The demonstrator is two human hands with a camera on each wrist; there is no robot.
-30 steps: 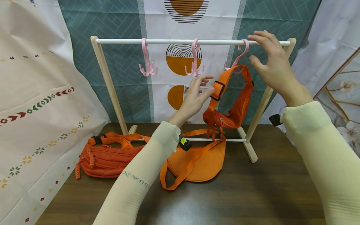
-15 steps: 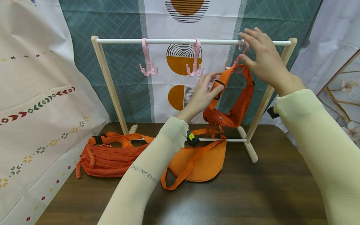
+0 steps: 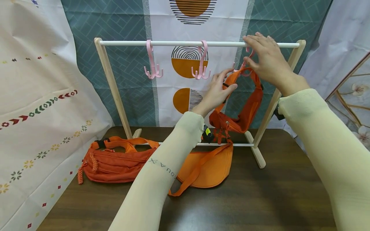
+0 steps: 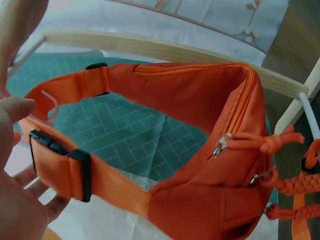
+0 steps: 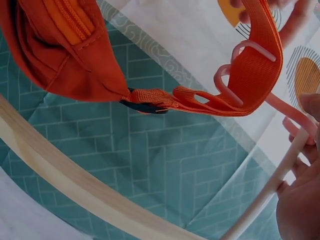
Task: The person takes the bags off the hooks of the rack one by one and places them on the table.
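Note:
An orange-red waist pack (image 3: 245,110) hangs by its strap from the right-hand pink hook (image 3: 243,65), which tilts on the white rail (image 3: 225,44). My left hand (image 3: 215,95) is at the strap's left side. In the left wrist view, its fingers (image 4: 52,205) reach behind the strap by the black buckle (image 4: 84,175), with the thumb apart from them. My right hand (image 3: 267,61) is at the rail, partly covering the hook's top. In the right wrist view, its thumb (image 5: 311,104) and fingers lie on either side of the hook's upper end; firm contact cannot be made out.
Two more pink hooks (image 3: 153,69) hang on the rail to the left. On the wooden table (image 3: 260,199) lie another orange-red waist pack (image 3: 115,165) and a flat orange bag (image 3: 211,173), partly behind my left arm. Wooden legs (image 3: 112,86) support the rail.
My left hand has moved right and slightly up to the hanging pack's strap. My right hand has moved left along the rail to the hook. The pack still hangs there.

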